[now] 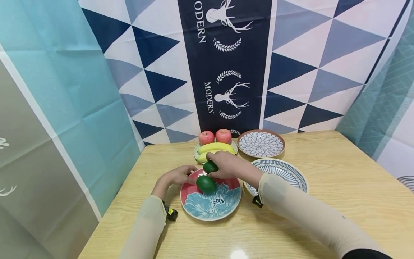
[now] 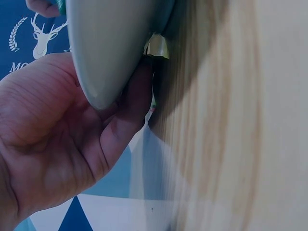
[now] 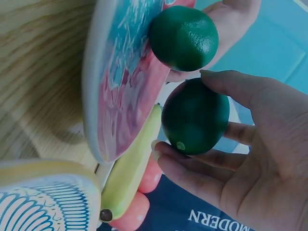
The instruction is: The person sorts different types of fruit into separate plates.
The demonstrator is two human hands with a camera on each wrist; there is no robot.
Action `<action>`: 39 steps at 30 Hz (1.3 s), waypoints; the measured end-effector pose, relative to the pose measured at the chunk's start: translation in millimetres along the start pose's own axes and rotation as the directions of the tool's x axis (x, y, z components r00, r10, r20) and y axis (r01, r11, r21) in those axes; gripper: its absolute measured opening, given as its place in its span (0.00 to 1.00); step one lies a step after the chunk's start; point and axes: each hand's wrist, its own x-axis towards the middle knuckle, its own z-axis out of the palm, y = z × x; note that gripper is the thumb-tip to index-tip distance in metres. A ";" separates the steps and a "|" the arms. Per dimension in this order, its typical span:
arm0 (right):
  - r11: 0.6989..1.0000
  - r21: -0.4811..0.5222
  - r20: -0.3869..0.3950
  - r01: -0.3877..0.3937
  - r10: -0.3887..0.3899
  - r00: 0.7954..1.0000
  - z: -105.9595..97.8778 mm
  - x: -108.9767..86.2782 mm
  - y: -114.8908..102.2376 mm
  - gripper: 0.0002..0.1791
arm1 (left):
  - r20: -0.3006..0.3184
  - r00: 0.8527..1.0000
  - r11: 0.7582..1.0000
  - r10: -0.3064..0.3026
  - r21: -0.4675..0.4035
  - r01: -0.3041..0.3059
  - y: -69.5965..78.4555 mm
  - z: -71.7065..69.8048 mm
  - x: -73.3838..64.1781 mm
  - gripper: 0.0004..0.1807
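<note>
My right hand (image 1: pixel 224 164) holds a dark green lime (image 3: pixel 195 116) between thumb and fingers, over the far side of a red and blue flower-patterned plate (image 1: pixel 210 210). A second lime (image 1: pixel 206 184) lies on the red part of that plate. At the plate's left rim, my left hand (image 1: pixel 177 175) grips the edge. In the left wrist view, its fingers (image 2: pixel 127 110) reach under the pale underside of the plate (image 2: pixel 108 53), with the rim between them and the thumb side of the hand.
Behind the flower plate, a small plate (image 1: pixel 196 154) carries bananas (image 1: pixel 216 146) and two red apples (image 1: pixel 223 136). A blue-lined plate (image 1: pixel 284 171) lies to the right, partly under my right forearm. Farther back is a brown-rimmed plate (image 1: pixel 261 144). Patterned curtains stand behind the wooden table (image 1: pixel 336 172).
</note>
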 end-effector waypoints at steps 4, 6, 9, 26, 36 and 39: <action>1.000 -0.004 0.022 -0.005 0.005 1.000 0.4 -6.0 1.1 0.24 | 0.002 1.000 1.000 -0.004 -0.009 0.004 1.0 1.2 -0.3 0.20; 1.000 -0.007 0.037 -0.011 0.011 0.999 -0.4 -8.6 1.0 0.24 | 0.002 1.000 1.000 -0.008 -0.011 0.008 1.8 1.1 -1.0 0.20; 1.000 -0.016 0.062 -0.023 0.024 0.998 -0.9 -12.6 0.2 0.23 | 0.003 1.000 1.000 -0.011 -0.013 0.011 2.3 2.0 -0.8 0.20; 0.997 -0.070 0.128 -0.013 0.021 0.992 12.7 -19.4 -4.5 0.23 | 0.011 1.000 1.000 0.014 -0.025 -0.014 0.7 1.5 0.4 0.18; 0.995 -0.091 0.119 -0.037 0.048 0.992 17.2 -20.1 -4.9 0.25 | 0.008 0.999 0.999 0.035 -0.025 -0.035 1.7 1.8 0.1 0.16; 0.996 -0.083 0.129 -0.044 0.054 0.990 16.0 -22.1 -5.3 0.27 | 0.010 0.999 0.999 0.030 -0.030 -0.030 1.4 2.7 0.5 0.15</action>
